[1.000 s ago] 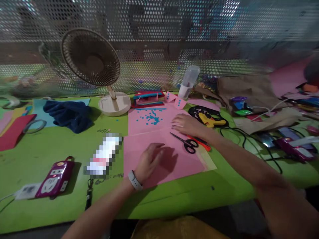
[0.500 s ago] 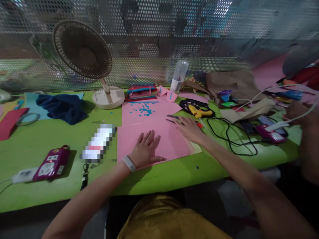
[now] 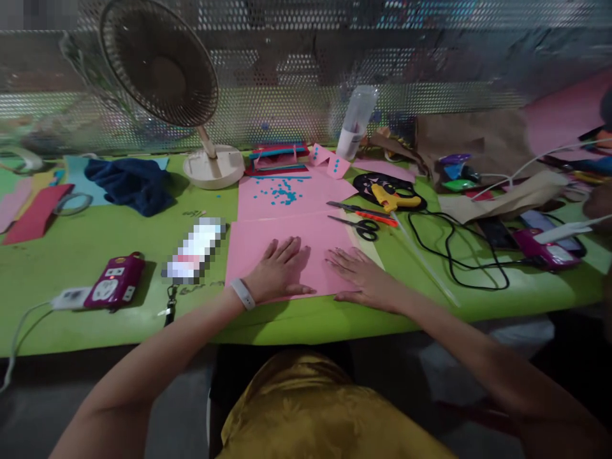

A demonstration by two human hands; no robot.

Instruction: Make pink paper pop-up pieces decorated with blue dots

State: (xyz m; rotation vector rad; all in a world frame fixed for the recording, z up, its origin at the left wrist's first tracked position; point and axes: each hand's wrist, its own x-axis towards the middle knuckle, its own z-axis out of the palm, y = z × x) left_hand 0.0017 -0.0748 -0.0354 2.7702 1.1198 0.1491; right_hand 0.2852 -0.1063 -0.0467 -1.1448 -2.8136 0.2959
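Note:
Both my hands lie flat on a pink sheet of paper point(image 3: 268, 237) near the table's front edge. My left hand point(image 3: 278, 273) has its fingers spread on the sheet's left half and wears a white wristband. On the right part of the sheet rests my right hand point(image 3: 366, 280), fingers stretched out, holding nothing. Just beyond it lie black scissors point(image 3: 366, 228) and an orange utility knife point(image 3: 377, 217). Small blue dots point(image 3: 285, 193) are scattered over another pink sheet point(image 3: 248, 201) behind. A yellow glue gun point(image 3: 394, 199) lies farther right, with a clear glue stick at its nozzle.
A fan point(image 3: 214, 167) and a clear bottle point(image 3: 356, 121) stand at the back. On the left are a phone point(image 3: 196, 250), a purple power strip point(image 3: 113, 282) and dark blue cloth point(image 3: 131, 183). Black cable point(image 3: 454, 280) loops at right, near another person's hand point(image 3: 597, 204).
My right hand has moved from beside the scissors and knife toward me, flat onto the pink sheet. My left hand stays on the sheet. The camera view has tilted down a little.

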